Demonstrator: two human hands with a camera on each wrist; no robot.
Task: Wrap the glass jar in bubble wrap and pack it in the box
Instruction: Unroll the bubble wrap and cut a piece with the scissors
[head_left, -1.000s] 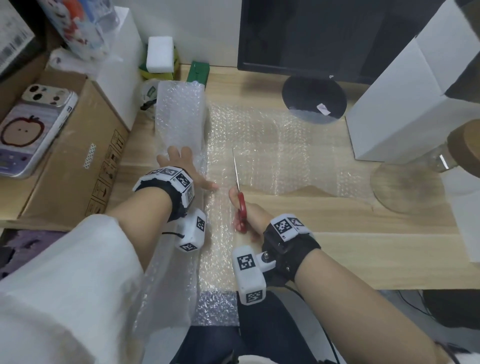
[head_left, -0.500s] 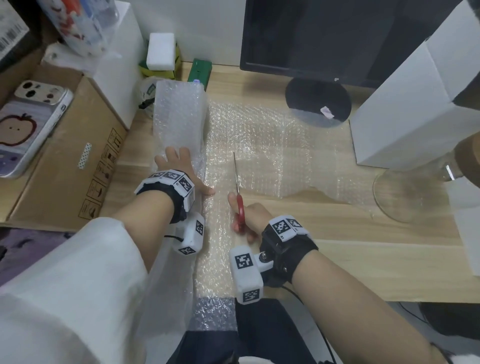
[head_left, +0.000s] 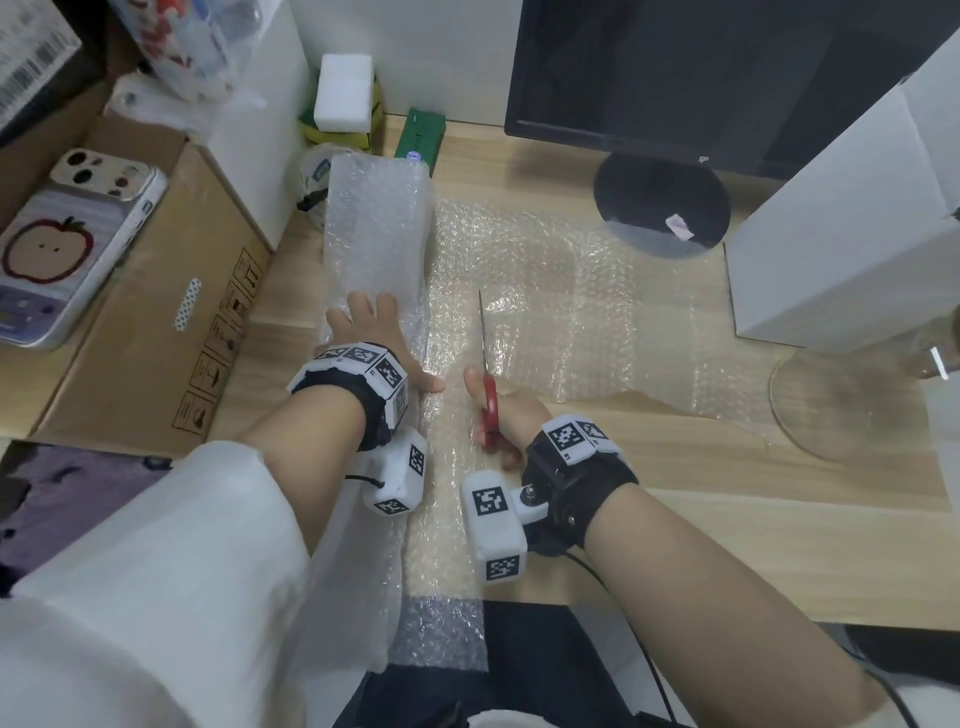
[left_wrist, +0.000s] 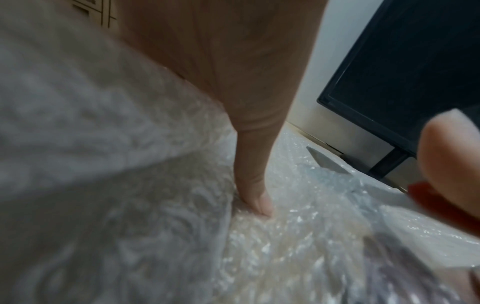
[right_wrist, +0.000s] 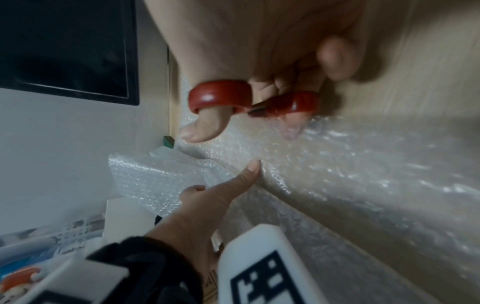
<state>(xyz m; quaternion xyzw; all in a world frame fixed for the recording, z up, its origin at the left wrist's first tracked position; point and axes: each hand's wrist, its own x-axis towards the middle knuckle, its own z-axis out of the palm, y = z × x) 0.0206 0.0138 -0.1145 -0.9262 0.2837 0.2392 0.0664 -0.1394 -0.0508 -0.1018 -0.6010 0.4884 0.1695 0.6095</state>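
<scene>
Forearms reached forward from the near edge of the worktop (head_left: 779, 545), each wearing a black wrist strap with white tagged blocks. The bubble wrap (head_left: 545, 291) lay flat across the wood and hung over the near edge toward the lap. The right hand (head_left: 506, 415) was clamped on the red-handled scissors (head_left: 487, 384), thumb through one loop and fingers curled through the other, as the right wrist view showed. The blades, lying close together, pointed straight away from the person over the sheet. Just to the left, the left hand (head_left: 379, 338) lay palm down with its fingers straight, pressing on the roll (head_left: 376, 228) of bubble wrap, its thumb stretched toward the scissors and touching the sheet. The roll ran from the hand toward the back of the worktop.

To the left sat a brown cardboard box (head_left: 140, 322) with a phone (head_left: 67, 249) on top. On the right, past the sheet's edge, the glass jar (head_left: 883, 379) was only partly in view at the frame's border, just in front of the white box (head_left: 852, 244). Behind the sheet stood a dark monitor (head_left: 675, 73) on its round base, which the far end of the sheet overlapped.
</scene>
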